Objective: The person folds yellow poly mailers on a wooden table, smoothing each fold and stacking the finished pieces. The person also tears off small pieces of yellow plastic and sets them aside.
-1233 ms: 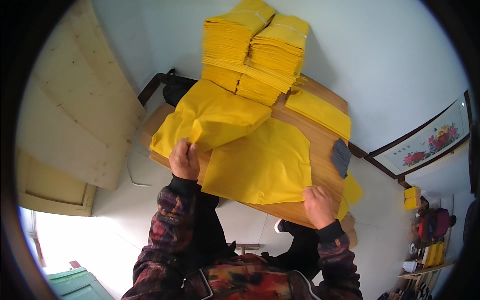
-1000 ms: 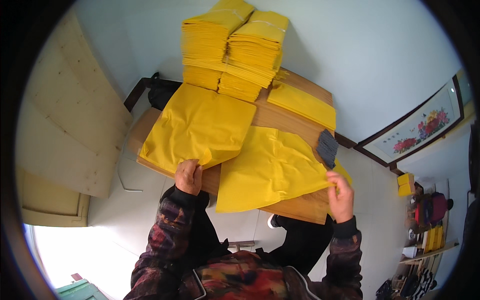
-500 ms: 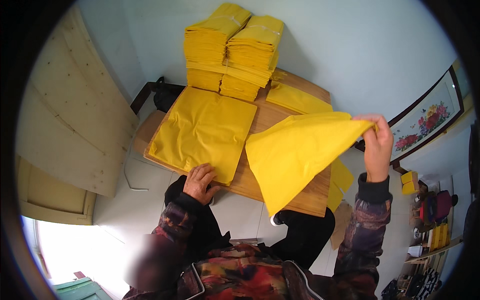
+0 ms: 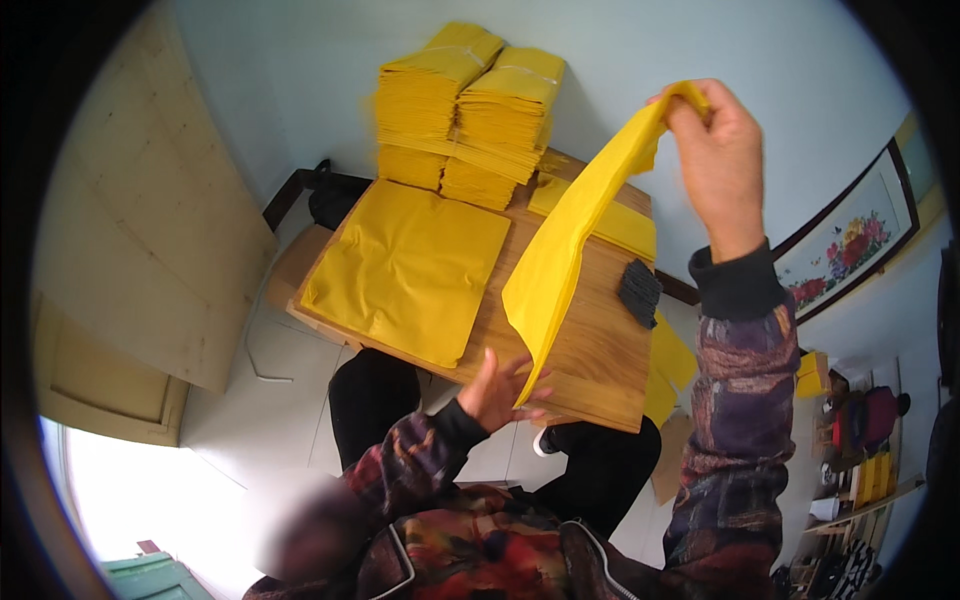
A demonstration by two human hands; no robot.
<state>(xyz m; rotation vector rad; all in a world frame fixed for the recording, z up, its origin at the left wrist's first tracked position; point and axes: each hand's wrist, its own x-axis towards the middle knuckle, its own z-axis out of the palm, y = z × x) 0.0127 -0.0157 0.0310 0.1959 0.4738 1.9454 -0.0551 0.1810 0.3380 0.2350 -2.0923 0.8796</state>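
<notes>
My right hand [image 4: 720, 140], raised over the right of the table, pinches the upper end of a yellow paper sheet [image 4: 580, 230]. The sheet hangs slantwise, seen nearly edge-on, its lower corner reaching down past the table's front edge. By that corner is my left hand [image 4: 495, 393], thumb up and fingers apart, partly behind the sheet; whether it touches the paper I cannot tell. To the left a wrinkled flat pile of yellow paper [image 4: 405, 270] lies on the wooden table [image 4: 600, 340]. A dark grey ridged pad [image 4: 639, 293] rests near the table's right edge.
Tall tied bundles of yellow paper [image 4: 430, 90] stand at the table's back against the wall. A folded yellow stack [image 4: 625, 228] lies at the back right. More yellow paper [image 4: 668, 370] is beyond the right edge. A framed flower picture [image 4: 850, 240] leans at right.
My right hand has lifted the sheet up and away, uncovering the dark pad. My left hand has left the flat pile and moved right to the sheet's lower corner.
</notes>
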